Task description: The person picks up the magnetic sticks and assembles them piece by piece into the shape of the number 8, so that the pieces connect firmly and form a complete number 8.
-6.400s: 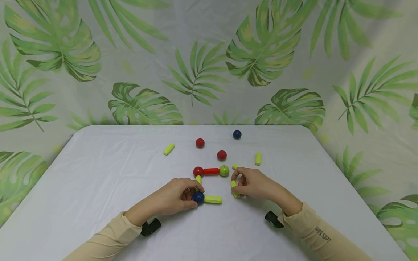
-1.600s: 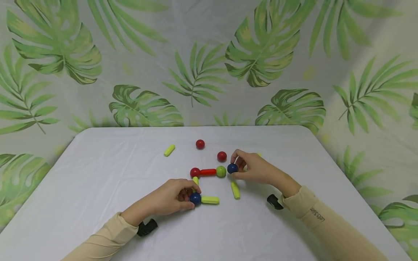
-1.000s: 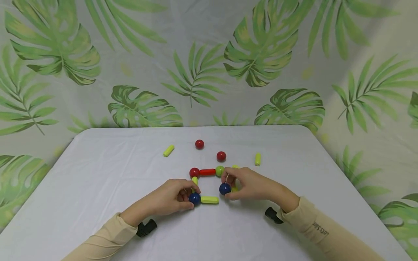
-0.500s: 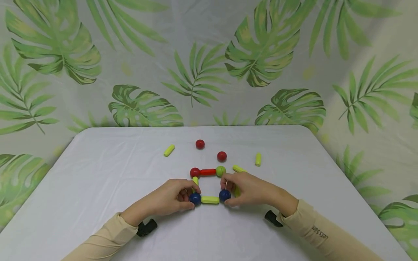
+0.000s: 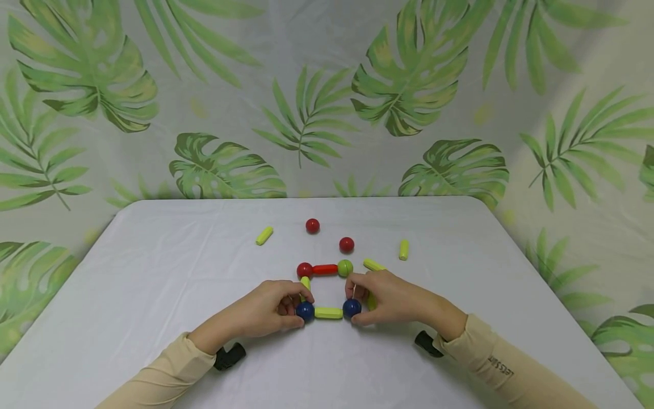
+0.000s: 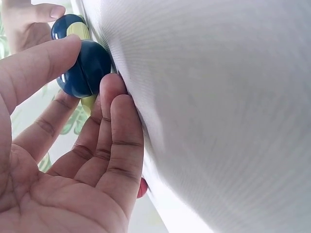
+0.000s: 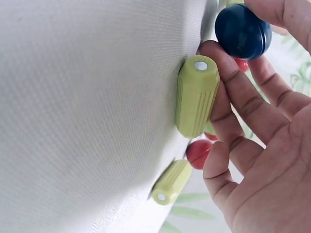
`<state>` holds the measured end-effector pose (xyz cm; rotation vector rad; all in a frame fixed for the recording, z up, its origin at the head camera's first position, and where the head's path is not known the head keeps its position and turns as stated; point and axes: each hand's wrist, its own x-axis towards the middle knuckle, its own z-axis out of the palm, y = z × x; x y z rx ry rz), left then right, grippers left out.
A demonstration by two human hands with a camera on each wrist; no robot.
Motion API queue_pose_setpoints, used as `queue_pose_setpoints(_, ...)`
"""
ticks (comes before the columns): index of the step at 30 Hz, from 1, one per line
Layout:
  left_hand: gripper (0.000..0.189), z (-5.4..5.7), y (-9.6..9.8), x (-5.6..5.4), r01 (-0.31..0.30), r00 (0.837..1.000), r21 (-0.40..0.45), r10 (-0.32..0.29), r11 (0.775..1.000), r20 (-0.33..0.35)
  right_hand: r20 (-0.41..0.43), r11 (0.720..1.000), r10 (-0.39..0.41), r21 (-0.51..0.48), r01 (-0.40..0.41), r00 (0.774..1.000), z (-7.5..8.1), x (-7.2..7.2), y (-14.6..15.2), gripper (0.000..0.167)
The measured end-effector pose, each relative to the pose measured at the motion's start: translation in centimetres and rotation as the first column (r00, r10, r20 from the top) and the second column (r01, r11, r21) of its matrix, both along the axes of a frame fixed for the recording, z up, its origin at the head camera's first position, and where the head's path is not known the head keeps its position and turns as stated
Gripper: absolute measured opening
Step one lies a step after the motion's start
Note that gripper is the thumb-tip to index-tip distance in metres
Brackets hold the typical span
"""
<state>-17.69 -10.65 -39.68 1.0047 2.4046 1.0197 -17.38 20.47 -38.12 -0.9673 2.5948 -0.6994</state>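
Note:
My left hand (image 5: pixel 268 307) pinches a blue ball (image 5: pixel 305 311) between thumb and fingers at the near left corner of a ball-and-rod frame. A second blue ball (image 5: pixel 352 308) is held by my right hand (image 5: pixel 393 298), at the right end of a yellow-green rod (image 5: pixel 328 313); the two appear to touch. Another yellow-green rod (image 5: pixel 305 283), partly behind the left fingers, runs back to a red ball (image 5: pixel 304 270). From there a red rod (image 5: pixel 325 269) leads to a green ball (image 5: pixel 344 267). Beside the right fingers lies a loose yellow-green rod (image 7: pixel 197 97), mostly hidden in the head view.
Two loose red balls, the farther (image 5: pixel 313 226) and the nearer (image 5: pixel 346 245), sit behind the frame. Loose yellow-green rods lie at the back left (image 5: pixel 264 236), at the right (image 5: pixel 403 250) and just behind the right hand (image 5: pixel 374 264). A white cloth covers the table (image 5: pixel 179 255).
My right hand let go of a yellow-green rod, took the second blue ball, and brought it toward me and left to the near rod's end. The left hand has kept its hold throughout.

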Motion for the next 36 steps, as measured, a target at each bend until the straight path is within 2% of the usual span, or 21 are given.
queue_pose_setpoints(7, 0.031, 0.1, 0.0, 0.0, -0.003, 1.000, -0.004, 0.003, 1.000, 0.005, -0.023, 1.000, 0.013, 0.002, -0.013, 1.000, -0.1, 0.1, 0.1, 0.029)
queue_pose_setpoints(23, 0.032, 0.4, 0.0, -0.1, 0.008, 1.000, -0.013, -0.007, 1.000, 0.015, -0.001, 0.999, 0.021, -0.026, -0.021, 1.000, 0.2, 0.0, 0.4, 0.024)
queue_pose_setpoints(28, 0.040, 0.5, -0.1, -0.4, -0.050, 0.998, -0.009, 0.050, 0.999, 0.039, 0.010, 0.999, -0.006, -0.052, 0.007, 1.000, 0.3, 0.1, 0.8, 0.022)
queue_pose_setpoints(32, 0.046, 0.4, -0.1, -0.7, -0.119, 0.991, -0.001, 0.119, 0.993, 0.056, -0.006, 0.996, -0.068, -0.066, 0.068, 0.998, 0.4, 0.1, 1.2, 0.019)
queue_pose_setpoints(36, 0.057, 0.2, 0.2, -1.2, -0.202, 0.974, 0.010, 0.200, 0.979, 0.102, -0.036, 0.988, -0.137, -0.080, 0.134, 0.990, 0.5, 0.1, 1.7, 0.015)
